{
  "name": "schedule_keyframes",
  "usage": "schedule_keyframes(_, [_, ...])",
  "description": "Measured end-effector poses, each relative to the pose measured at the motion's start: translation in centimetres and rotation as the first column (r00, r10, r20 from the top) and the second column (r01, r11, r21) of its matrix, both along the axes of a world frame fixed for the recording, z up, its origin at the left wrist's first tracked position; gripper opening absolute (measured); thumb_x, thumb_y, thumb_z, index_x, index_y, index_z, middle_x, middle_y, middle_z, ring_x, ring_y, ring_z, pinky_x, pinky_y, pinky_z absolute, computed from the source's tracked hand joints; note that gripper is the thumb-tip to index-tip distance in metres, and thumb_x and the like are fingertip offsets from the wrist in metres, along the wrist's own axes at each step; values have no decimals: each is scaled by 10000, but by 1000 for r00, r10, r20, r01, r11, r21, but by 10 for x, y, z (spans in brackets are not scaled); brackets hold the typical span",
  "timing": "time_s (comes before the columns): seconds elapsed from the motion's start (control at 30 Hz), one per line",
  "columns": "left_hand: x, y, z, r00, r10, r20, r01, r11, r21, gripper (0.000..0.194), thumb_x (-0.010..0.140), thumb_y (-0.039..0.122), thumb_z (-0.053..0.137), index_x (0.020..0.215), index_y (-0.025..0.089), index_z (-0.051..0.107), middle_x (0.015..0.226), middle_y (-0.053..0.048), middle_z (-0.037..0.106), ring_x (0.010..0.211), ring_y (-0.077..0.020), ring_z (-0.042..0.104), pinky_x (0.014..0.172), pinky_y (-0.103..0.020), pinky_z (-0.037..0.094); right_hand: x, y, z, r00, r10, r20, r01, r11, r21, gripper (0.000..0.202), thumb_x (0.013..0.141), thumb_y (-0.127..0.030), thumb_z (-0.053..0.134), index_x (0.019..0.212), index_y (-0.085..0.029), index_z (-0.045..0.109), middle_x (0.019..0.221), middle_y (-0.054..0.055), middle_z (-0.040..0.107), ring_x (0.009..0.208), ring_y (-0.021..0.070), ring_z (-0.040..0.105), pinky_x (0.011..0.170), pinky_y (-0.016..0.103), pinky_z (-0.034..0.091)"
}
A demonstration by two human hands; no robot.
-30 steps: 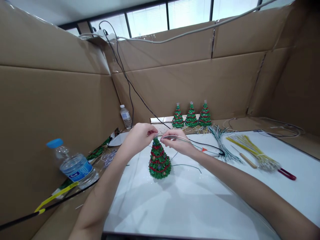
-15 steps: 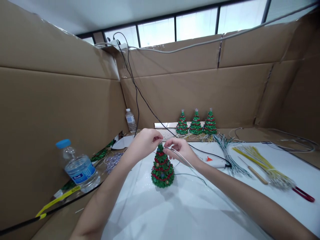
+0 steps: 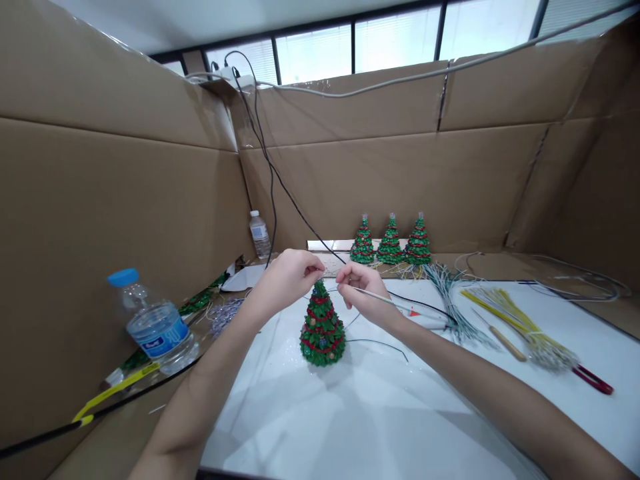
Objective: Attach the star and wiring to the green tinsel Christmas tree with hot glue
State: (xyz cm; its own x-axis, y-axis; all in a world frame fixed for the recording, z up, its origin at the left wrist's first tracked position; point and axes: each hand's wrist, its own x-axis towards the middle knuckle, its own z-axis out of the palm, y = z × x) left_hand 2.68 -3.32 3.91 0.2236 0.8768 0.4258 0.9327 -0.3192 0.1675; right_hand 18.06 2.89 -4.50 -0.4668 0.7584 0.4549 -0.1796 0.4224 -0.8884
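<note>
Mid-frame, a green tree (image 3: 323,327) stands on the bench (image 3: 380,413); the left hand (image 3: 294,275) pinches its tip, probably to steady it, while the right hand (image 3: 363,290) pinches a pale wire (image 3: 376,295), seemingly to keep it under control.

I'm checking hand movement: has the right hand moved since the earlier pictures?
Yes: the right hand has shifted slightly rightward, farther from the top of the front tree.

Tree (image 3: 323,333) on table (image 3: 350,427), trees (image 3: 391,245) behind, bottle (image 3: 163,333) left
</note>
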Motion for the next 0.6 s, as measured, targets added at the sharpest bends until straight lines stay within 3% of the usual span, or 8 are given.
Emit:
schedule_keyframes(0.13, [0, 0, 0, 1000, 9, -3, -9, 1000, -1, 198, 808, 185, 531, 800, 178, 729, 781, -41, 719, 708, -158, 631, 631, -231, 426, -4, 3, -5, 999, 33, 39, -33, 999, 7, 98, 666, -184, 548, 763, -181, 553, 648, -51, 522, 486, 65, 486, 452, 204, 396])
schedule_keyframes(0.3, [0, -1, 1, 1000, -2, -13, 2, 1000, 6, 197, 815, 183, 527, 797, 183, 723, 790, -33, 724, 707, -156, 640, 611, -225, 427, 1, 4, 2, 999, 34, 18, -34, 999, 26, 103, 688, -197, 547, 788, -190, 524, 481, -103, 427, 396, 60, 427, 425, 192, 330])
schedule_keyframes(0.43, [1, -2, 2, 1000, 2, -10, -2, 1000, 4, 196, 816, 188, 531, 805, 183, 727, 790, -34, 724, 706, -158, 638, 618, -226, 430, 6, 4, 9, 999, 2, -40, 0, 999, 49, 72, 704, -212, 538, 757, -197, 492, 511, -99, 442, 411, 51, 435, 430, 186, 338])
schedule_keyframes(0.6, [0, 0, 1, 1000, 9, -15, -9, 1000, 2, 194, 810, 181, 531, 798, 178, 725, 795, -32, 724, 714, -158, 637, 611, -222, 415, -1, 5, 2, 997, 71, 34, -73, 997, 40, 90, 710, -229, 566, 784, -180, 549, 539, -86, 478, 407, 63, 479, 424, 198, 370])
